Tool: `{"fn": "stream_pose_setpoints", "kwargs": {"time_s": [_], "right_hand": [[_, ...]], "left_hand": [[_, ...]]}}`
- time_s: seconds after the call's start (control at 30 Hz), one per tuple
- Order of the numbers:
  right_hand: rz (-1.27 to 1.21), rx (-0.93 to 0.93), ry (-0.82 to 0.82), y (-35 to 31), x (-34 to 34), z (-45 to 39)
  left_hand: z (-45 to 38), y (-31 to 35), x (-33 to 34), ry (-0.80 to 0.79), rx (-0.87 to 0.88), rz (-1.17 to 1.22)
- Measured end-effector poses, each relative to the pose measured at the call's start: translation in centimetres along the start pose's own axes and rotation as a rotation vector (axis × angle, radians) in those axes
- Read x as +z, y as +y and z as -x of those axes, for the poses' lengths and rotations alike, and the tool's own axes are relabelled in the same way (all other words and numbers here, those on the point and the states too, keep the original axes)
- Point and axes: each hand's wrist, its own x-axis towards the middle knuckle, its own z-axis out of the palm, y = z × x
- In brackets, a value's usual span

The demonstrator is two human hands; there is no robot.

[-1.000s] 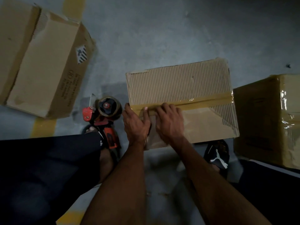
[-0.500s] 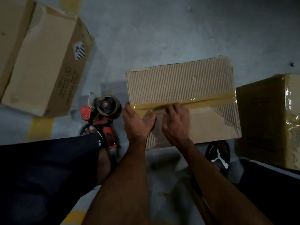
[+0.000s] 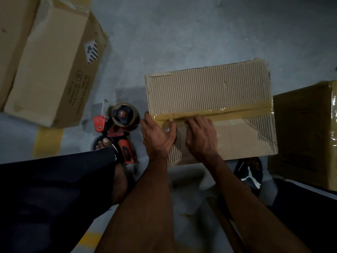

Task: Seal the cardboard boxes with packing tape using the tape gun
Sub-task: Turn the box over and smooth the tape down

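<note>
The floor [image 3: 182,33] is bare grey concrete with yellow painted lines. A big unsealed box [image 3: 49,70] lies at the upper left, and a box wrapped in shiny tape [image 3: 306,132] sits at the right edge. Between them, straight ahead, is the box being sealed [image 3: 207,92], with a strip of tape [image 3: 237,111] running along its middle seam from left to right edge.

The left hand [image 3: 158,137] lies flat and relaxed on the left end of the strip, holding nothing. The right hand [image 3: 200,136] presses its bent fingers down on the tape just beside it; whether they pinch anything cannot be told.

To do this step well, I would rub outward along the seam, firmly, so no bubbles or loose edges remain.

The tape gun [image 3: 116,128] rests on the floor just left of the box, near a foot [image 3: 105,145].
</note>
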Motion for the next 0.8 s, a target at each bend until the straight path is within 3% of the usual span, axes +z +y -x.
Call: {"fn": "stream_pose_setpoints", "kwargs": {"time_s": [0.07, 0.2, 0.3, 0.4, 0.53, 0.63, 0.73, 0.8], "right_hand": [[-0.067, 0.170, 0.098, -0.1, -0.1, -0.5], [-0.006, -0.050, -0.013, -0.2, 0.2, -0.9], [-0.009, 0.075, 0.024, -0.7, 0.3, -1.3], [-0.010, 0.009, -0.002, -1.5, 0.5, -1.0], [-0.097, 0.243, 0.123, -1.3, 0.6, -1.7], [-0.037, 0.075, 0.028, -1.4, 1.1, -1.7], [-0.089, 0.198, 0.079, -1.5, 1.1, -2.4], [-0.070, 0.117, 0.035, -1.4, 1.2, -2.4]], "left_hand": [[-0.1, 0.0, 0.1, 0.020, -0.001, -0.001], [-0.1, 0.1, 0.3, 0.053, -0.012, 0.000], [-0.1, 0.2, 0.5, 0.082, -0.023, -0.012], [-0.1, 0.3, 0.8, 0.104, -0.051, -0.031], [-0.2, 0.5, 0.9, 0.110, -0.068, -0.039], [-0.1, 0.6, 1.0, 0.128, -0.080, -0.050], [-0.2, 0.6, 1.0, 0.119, -0.083, -0.053], [-0.2, 0.7, 0.9, 0.121, -0.081, -0.071]]}}
